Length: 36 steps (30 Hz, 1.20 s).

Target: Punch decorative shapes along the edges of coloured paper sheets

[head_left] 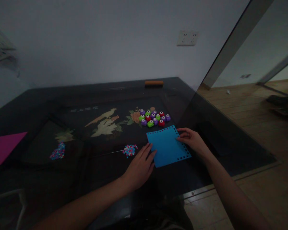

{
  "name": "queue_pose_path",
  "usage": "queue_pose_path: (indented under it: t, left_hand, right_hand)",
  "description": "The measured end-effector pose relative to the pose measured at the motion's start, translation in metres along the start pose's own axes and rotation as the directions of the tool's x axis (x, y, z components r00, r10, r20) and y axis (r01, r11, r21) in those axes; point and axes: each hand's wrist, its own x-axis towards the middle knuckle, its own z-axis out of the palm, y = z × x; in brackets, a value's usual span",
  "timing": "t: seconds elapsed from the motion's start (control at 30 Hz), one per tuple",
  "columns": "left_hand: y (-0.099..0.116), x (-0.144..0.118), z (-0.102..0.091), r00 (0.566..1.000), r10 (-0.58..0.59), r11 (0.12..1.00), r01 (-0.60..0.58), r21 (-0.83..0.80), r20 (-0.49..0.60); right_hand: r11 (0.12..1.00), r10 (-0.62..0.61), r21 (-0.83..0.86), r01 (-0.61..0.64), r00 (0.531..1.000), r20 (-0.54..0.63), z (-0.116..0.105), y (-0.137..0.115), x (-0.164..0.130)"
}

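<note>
Dim light fills a room with a pale wall, a wall socket (187,37) and a wooden floor (254,108) on the right. A big dark desk (62,95) with a glass top shows a picture of birds and flowers (105,123).

A blue sheet of paper (168,145) lies flat on the desk near the front edge. Small heart holes run along its edges. The left hand (139,167) lies flat, fingers (148,152) straight and spread, touching the sheet's left edge. It grips nothing; it seems to press down so the sheet stays put. The right hand (192,140) rests at the right edge, its fingers (181,135) curled a little onto the paper. It looks like a light touch, but I cannot tell if it pinches the edge.

Just behind the sheet sits a tight bunch of small paper punches (153,117), purple, green and red, within easy reach. A little pile of colored paper bits (129,149) lies just left of the left hand. Another pile of bits (58,151) lies further left. A pink sheet (3,147) pokes in at the far left. An orange block (154,83) sits at the back edge.
</note>
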Motion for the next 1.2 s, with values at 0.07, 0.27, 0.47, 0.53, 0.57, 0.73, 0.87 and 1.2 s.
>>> queue_pose_path:
  t: [0.07, 0.27, 0.47, 0.53, 0.57, 0.73, 0.87, 1.2]
  left_hand:
    - [-0.0001, -0.0001, 0.0001, 1.000, -0.001, 1.000, 0.001, -0.005, -0.001]
    - [0.0002, -0.0009, -0.0005, 1.000, 0.000, 1.000, 0.000, -0.009, 0.005]
    - [-0.0002, -0.0001, -0.0024, 1.000, 0.006, 1.000, -0.006, -0.028, 0.011]
    - [-0.0006, -0.0002, -0.0018, 1.000, 0.006, 0.999, -0.005, -0.035, 0.007]
    - [-0.0009, -0.0004, -0.0014, 1.000, 0.007, 0.999, -0.007, -0.038, 0.005]
    - [-0.0015, -0.0016, -0.0008, 1.000, 0.007, 0.999, -0.008, -0.047, -0.008]
    - [-0.0013, -0.0017, -0.0012, 1.000, 0.015, 0.999, -0.015, -0.043, -0.002]
    - [0.0006, -0.0033, -0.0081, 0.993, 0.117, 0.989, -0.117, -0.095, -0.003]
  right_hand:
    - [1.000, -0.016, -0.007, 0.016, 1.000, -0.008, -0.0008, 0.0010, 0.0002]
    - [0.981, -0.107, -0.175, 0.084, 0.986, -0.128, -0.0064, 0.0058, 0.0033]
    - [0.949, -0.190, -0.275, 0.152, 0.974, -0.119, -0.0048, 0.0093, 0.0049]
    - [0.949, -0.197, -0.273, 0.160, 0.974, -0.113, -0.0037, 0.0089, 0.0044]
    - [0.949, -0.197, -0.269, 0.162, 0.974, -0.108, -0.0033, 0.0084, 0.0040]
    - [0.954, -0.180, -0.261, 0.149, 0.979, -0.096, -0.0026, 0.0049, 0.0028]
    - [0.951, -0.184, -0.268, 0.155, 0.979, -0.089, -0.0025, 0.0038, 0.0025]
    - [0.918, -0.237, -0.350, 0.185, 0.965, -0.112, -0.0031, 0.0043, 0.0098]
